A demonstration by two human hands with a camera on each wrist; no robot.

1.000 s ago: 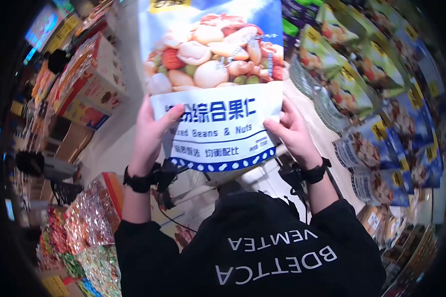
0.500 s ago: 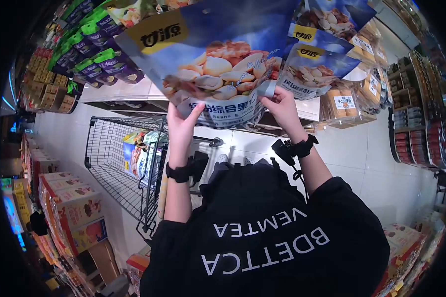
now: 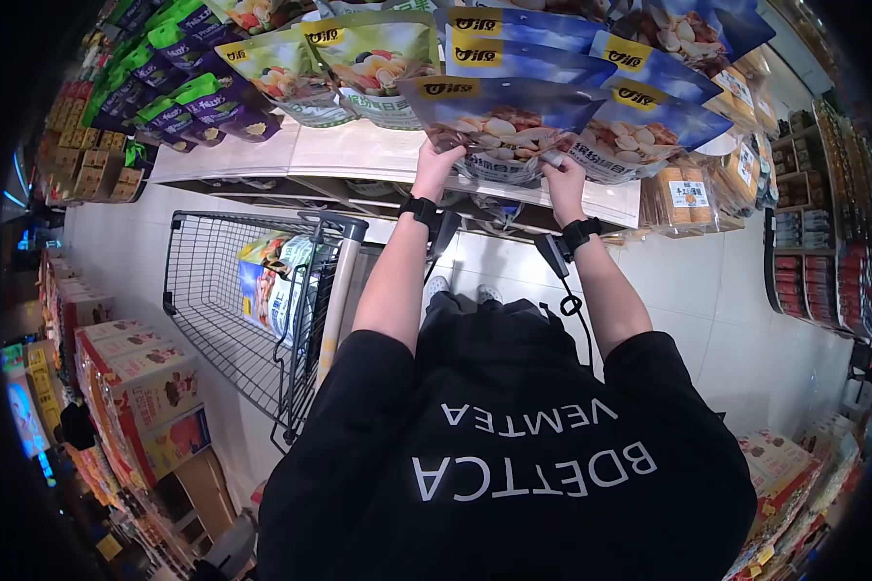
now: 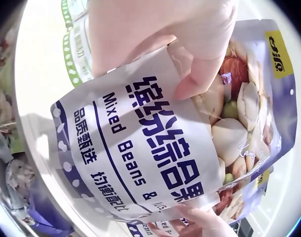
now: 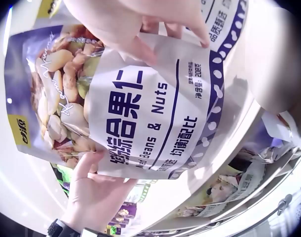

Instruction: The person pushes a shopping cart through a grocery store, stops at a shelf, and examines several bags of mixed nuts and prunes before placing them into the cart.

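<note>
So, L to R: purple packs (image 3: 203,108) at the shelf's (image 3: 315,150) L end; cart (image 3: 358,228) in front of the shelf, w/ bagged snacks (image 3: 286,290) inside; green bags (image 3: 383,73) farther along the shelf. L hand (image 3: 437,169) pinches the mixed-nut bag (image 3: 504,121) by its L side; bag's at the shelf's front edge, can't tell if it's touching. R hand (image 3: 564,182) pinches its R side. More blue bags (image 3: 644,126) on the shelf beyond, then tan packs (image 3: 680,198) by the shelf's R end.
</note>
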